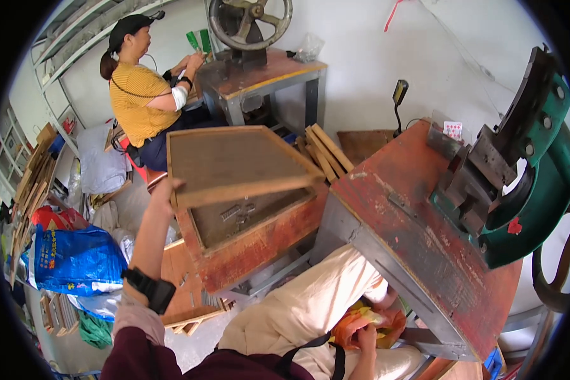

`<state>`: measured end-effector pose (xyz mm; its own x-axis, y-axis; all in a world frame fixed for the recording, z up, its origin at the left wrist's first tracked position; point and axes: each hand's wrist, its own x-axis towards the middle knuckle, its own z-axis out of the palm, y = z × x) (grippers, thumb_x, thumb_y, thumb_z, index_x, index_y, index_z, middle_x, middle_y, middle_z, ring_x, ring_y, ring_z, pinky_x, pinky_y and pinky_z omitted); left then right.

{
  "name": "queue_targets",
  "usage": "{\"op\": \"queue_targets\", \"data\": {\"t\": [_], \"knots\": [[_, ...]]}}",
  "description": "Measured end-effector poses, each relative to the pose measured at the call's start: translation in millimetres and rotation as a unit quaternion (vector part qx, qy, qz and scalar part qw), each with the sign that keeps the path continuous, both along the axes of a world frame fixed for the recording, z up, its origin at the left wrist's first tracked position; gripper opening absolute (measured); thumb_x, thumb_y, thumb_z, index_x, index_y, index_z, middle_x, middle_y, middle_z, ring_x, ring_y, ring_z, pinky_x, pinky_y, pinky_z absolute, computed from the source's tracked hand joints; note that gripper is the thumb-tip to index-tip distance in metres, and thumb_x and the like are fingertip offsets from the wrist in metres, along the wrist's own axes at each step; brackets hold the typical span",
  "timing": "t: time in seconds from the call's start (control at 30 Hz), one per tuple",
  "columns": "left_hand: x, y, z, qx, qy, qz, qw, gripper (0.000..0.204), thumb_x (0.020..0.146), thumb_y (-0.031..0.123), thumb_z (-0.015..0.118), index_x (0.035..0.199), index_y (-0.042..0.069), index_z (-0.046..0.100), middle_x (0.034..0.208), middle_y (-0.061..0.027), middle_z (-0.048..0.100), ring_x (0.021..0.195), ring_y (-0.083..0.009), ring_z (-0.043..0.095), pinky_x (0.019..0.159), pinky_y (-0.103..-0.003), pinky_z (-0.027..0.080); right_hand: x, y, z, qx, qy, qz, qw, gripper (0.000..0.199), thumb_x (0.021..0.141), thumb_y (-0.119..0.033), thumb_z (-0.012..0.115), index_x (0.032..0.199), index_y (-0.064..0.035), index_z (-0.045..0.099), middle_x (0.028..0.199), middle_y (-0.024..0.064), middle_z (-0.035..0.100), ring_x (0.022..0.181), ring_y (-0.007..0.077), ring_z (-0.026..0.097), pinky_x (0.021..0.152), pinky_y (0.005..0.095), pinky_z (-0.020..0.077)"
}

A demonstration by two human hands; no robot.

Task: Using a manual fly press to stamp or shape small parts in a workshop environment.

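Note:
My left hand (167,192) grips the near left corner of a shallow wooden tray (234,155) with a raised rim. The tray is tilted above a second wooden tray (285,223), which sits on a reddish wooden stand. Several small metal pieces (237,214) lie in the lower tray, partly hidden by the upper one. Between my legs, my right hand (366,340) is closed on an orange and yellow plastic bag (386,322). Its fingertips are partly hidden, and the bag's contents cannot be made out.
On the right, a worn red-topped bench (405,209) carries a green hand press (519,190). A co-worker (142,95) in a yellow top sits at another bench (266,73) with a handwheel. Wooden strips (326,152) stand behind the trays. A blue bag (76,259) lies at left.

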<state>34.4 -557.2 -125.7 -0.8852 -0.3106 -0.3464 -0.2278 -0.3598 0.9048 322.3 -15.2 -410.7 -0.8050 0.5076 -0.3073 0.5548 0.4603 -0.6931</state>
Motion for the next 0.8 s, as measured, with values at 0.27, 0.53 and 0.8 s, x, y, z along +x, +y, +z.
{"op": "queue_targets", "data": {"t": [0.27,0.53,0.8], "knots": [[49.1,-15.1,-116.7,-0.052,0.002,0.073,0.996,0.038,0.08,0.002,0.055,0.118,-0.002,0.051,0.105,-0.0136,0.061,0.095,-0.0282,0.06,0.082,-0.042,0.051,3.6,-1.6,-0.6,0.002,0.0,0.013,1.0,0.026,0.081,-0.02,0.062,0.095,0.0021,0.065,0.089,0.0248,0.065,0.086,0.0417,0.063,0.076,0.0469,0.0485],[55.9,-18.9,-169.4,-0.187,-0.036,0.095,0.977,0.042,0.082,0.002,0.056,0.123,-0.004,0.049,0.112,-0.0177,0.061,0.101,-0.0266,0.059,0.086,-0.034,0.046,5.8,-7.6,5.3,0.03,-0.037,0.036,0.998,0.024,0.081,-0.016,0.061,0.096,0.0025,0.065,0.087,0.0216,0.067,0.082,0.0362,0.066,0.07,0.043,0.0506],[69.2,-21.9,-197.9,-0.453,-0.073,0.076,0.885,0.038,0.085,0.011,0.056,0.118,-0.005,0.052,0.099,-0.0179,0.063,0.093,-0.0307,0.061,0.084,-0.039,0.045,-24.2,2.3,9.5,0.166,-0.113,0.082,0.976,0.023,0.082,-0.013,0.061,0.101,-0.0002,0.065,0.089,0.0181,0.068,0.078,0.0327,0.066,0.067,0.0395,0.0518]]}}
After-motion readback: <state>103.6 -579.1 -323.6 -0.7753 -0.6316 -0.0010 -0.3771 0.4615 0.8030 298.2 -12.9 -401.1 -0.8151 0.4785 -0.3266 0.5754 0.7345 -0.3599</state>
